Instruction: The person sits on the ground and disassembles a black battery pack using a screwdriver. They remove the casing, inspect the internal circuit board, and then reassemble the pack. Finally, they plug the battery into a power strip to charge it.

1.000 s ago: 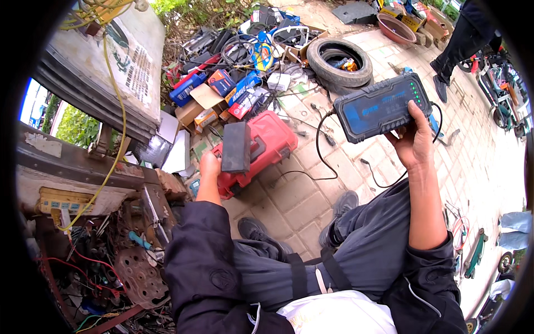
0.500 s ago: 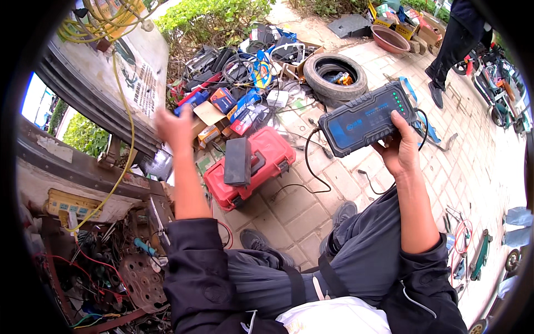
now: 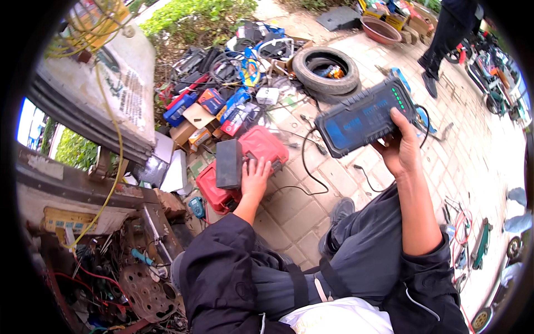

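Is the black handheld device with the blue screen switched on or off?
On. The black handheld device with the blue screen, held up in the right hand, shows a lit row of green lights along its right end.

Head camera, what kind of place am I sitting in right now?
Most likely an open-air roadside repair stall for small vehicles. You sit on brick paving beside an old tyre and a heap of parts boxes, with parked two-wheelers nearby and a handheld tester in your right hand.
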The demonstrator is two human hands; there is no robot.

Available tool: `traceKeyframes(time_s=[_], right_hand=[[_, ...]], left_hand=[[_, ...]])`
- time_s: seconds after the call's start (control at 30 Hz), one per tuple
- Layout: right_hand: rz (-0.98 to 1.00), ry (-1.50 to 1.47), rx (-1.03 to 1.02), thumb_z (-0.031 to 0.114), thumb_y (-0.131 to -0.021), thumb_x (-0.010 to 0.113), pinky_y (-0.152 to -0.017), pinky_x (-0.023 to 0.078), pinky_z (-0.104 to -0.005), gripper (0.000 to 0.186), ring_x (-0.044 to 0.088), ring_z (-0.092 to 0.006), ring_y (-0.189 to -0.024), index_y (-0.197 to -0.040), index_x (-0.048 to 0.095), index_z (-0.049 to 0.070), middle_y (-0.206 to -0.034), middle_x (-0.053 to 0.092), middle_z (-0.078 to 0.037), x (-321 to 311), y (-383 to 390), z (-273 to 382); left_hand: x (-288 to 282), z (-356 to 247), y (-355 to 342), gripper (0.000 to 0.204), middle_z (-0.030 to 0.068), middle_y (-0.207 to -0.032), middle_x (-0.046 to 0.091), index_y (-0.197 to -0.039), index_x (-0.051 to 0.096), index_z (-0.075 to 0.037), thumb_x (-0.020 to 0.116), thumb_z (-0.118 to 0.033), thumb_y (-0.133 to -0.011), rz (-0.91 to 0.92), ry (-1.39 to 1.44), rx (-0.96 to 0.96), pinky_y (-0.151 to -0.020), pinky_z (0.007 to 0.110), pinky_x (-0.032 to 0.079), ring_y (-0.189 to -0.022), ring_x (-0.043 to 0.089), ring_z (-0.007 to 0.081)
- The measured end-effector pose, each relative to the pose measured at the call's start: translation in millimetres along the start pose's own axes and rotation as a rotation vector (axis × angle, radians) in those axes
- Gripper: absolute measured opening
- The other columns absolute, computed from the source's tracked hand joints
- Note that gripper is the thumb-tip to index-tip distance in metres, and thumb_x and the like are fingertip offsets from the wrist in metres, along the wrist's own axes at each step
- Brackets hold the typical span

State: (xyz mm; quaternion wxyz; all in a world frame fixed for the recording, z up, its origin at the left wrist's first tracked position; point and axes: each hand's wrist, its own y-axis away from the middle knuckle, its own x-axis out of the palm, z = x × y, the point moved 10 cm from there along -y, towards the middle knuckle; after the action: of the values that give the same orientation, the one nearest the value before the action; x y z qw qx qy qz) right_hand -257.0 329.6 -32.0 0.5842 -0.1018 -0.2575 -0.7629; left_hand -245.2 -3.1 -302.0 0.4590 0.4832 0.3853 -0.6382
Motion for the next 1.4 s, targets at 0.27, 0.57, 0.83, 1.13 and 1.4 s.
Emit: traceKeyframes(time_s=[0.27, 0.57, 0.83, 1.13, 1.4], right_hand=[[-0.001, -0.027, -0.012, 0.033, -0.077, 0.076, -0.087, 0.046, -0.0435, 0.037, 0.056, -0.0148, -0.087, -0.102, 0.061, 0.011, -0.093, 0.061, -0.002, 3, -5, 6], [-0.017, -0.037, -0.028, 0.038, -0.078, 0.073, -0.09, 0.045, -0.0466, 0.033, 0.057, -0.0127, -0.077, -0.098, 0.063, 0.013, -0.084, 0.064, 0.001, 0, -8, 8], [-0.012, -0.058, -0.041, 0.037, -0.078, 0.073, -0.09, 0.044, -0.0466, 0.033, 0.057, -0.014, -0.079, -0.098, 0.062, 0.013, -0.083, 0.061, 0.001, -1, -7, 15], [-0.037, -0.047, -0.072, 0.036, -0.077, 0.075, -0.089, 0.046, -0.049, 0.037, 0.055, -0.0138, -0.081, -0.1, 0.062, 0.011, -0.087, 0.06, 0.0, -10, -7, 22], [-0.089, -0.125, -0.15, 0.03, -0.075, 0.077, -0.084, 0.048, -0.0477, 0.034, 0.057, -0.016, -0.085, -0.098, 0.062, 0.009, -0.088, 0.062, -0.002, -25, -18, 32]], left_hand=[[1, 47, 11, 0.056, 0.0037, -0.148, 0.035, -0.144, 0.033, -0.024, 0.045, -0.017, -0.09, -0.054, -0.116, 0.007, -0.108, 0.05, 0.029, -0.129, 0.039, 0.0322], [11, 92, 28, 0.058, 0.0086, -0.146, 0.037, -0.143, 0.035, -0.028, 0.048, -0.014, -0.088, 0.066, -0.12, -0.091, -0.097, 0.047, 0.043, -0.124, 0.043, 0.0363], [-4, 92, 17, 0.065, 0.0126, -0.125, 0.049, -0.129, 0.047, -0.021, 0.072, -0.038, -0.072, 0.005, -0.056, -0.232, -0.078, 0.045, 0.051, -0.102, 0.053, 0.0321], [-11, 81, 1, 0.071, 0.0113, -0.124, 0.049, -0.123, 0.051, -0.012, 0.073, -0.055, -0.07, 0.071, 0.0, -0.364, -0.077, 0.045, 0.053, -0.102, 0.051, 0.0315], [-4, 112, -23, 0.062, 0.0132, -0.113, 0.049, -0.111, 0.049, -0.008, 0.071, -0.053, -0.075, 0.132, -0.021, -0.545, -0.074, 0.048, 0.056, -0.106, 0.051, 0.037]])
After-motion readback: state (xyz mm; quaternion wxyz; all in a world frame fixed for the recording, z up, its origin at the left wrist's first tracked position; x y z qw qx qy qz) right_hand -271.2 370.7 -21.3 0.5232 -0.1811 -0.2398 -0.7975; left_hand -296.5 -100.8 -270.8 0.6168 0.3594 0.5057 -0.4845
